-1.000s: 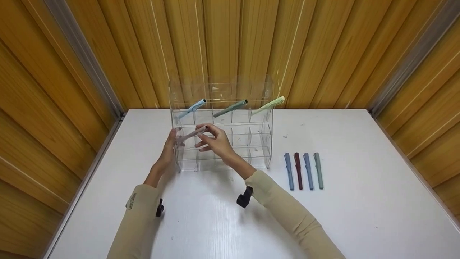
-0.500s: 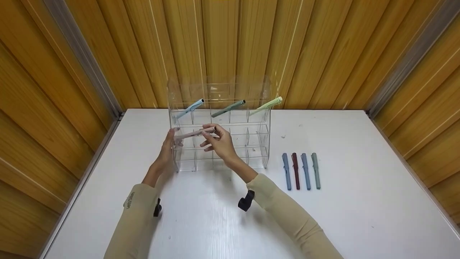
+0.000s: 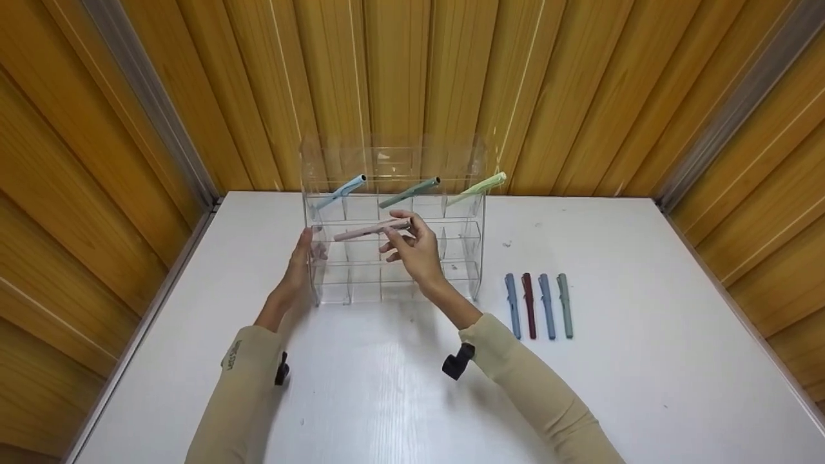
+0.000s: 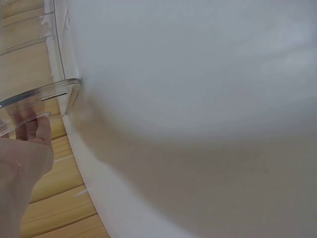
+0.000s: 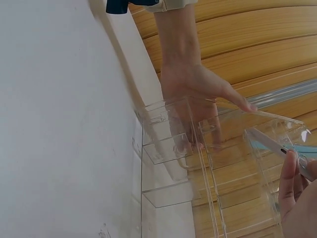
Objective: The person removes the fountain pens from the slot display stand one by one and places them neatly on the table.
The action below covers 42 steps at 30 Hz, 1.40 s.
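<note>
head view: my right hand [image 3: 412, 248] pinches a pale pink pen [image 3: 372, 229] by its right end, fingers curled round it. the pen lies nearly level in front of the middle tier of the clear acrylic organizer [image 3: 461, 258], its left end reaching toward the left compartments. my left hand [image 3: 300, 264] lies flat against the organizer's left wall, fingers straight, gripping nothing. three pens lean in the top tier: a light blue pen [image 3: 341, 191], a teal pen [image 3: 409, 193], a pale green pen [image 3: 478, 187]. four more pens [image 3: 539, 305] lie side by side on the white desk [image 3: 644, 335], right of the organizer.

left wrist view: my left hand [image 4: 25, 163] touches the clear wall [image 4: 39, 96] where it meets the desk [image 4: 198, 124].

right wrist view: my right hand's fingers [image 5: 290, 181] curl round the pen [image 5: 275, 146] at the edge of the picture; across the organizer [image 5: 168, 148], my left hand [image 5: 198, 96] rests open on its far side.
</note>
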Motion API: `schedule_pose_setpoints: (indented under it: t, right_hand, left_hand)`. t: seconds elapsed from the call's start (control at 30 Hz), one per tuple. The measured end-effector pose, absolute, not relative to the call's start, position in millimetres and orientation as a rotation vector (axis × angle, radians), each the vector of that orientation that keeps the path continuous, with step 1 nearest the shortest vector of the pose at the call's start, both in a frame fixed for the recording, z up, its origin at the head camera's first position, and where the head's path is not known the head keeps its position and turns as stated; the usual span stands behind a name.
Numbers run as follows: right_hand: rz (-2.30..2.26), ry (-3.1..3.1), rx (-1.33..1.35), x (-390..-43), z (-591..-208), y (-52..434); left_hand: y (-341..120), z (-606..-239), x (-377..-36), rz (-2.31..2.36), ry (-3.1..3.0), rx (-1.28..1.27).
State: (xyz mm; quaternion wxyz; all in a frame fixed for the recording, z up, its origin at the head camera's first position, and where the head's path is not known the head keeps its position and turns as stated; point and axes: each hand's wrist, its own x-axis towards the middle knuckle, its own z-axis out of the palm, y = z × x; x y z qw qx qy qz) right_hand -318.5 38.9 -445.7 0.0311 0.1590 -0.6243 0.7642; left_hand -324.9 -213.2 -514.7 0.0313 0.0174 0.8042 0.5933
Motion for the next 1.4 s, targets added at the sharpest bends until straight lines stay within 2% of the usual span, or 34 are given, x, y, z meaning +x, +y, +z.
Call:
schedule_pose_setpoints:
  t: [0.53, 1.0, 1.4]
  right_hand:
    - [2.241, -1.97, 0.48, -315.3, -446.4, 52.8]
    - [2.475, -1.891, 0.442, -303.8, -445.8, 76.5]
    - [2.432, -1.932, 0.485, -298.7, -450.8, 104.9]
  left_hand:
    - [-212.4, -512.3, -326.8, 1.811, 2.468, 0.02]
    - [-209.0, -513.3, -324.4, 1.841, 2.431, -0.004]
    - [-209.3, -512.9, -323.6, 1.854, 2.441, 0.031]
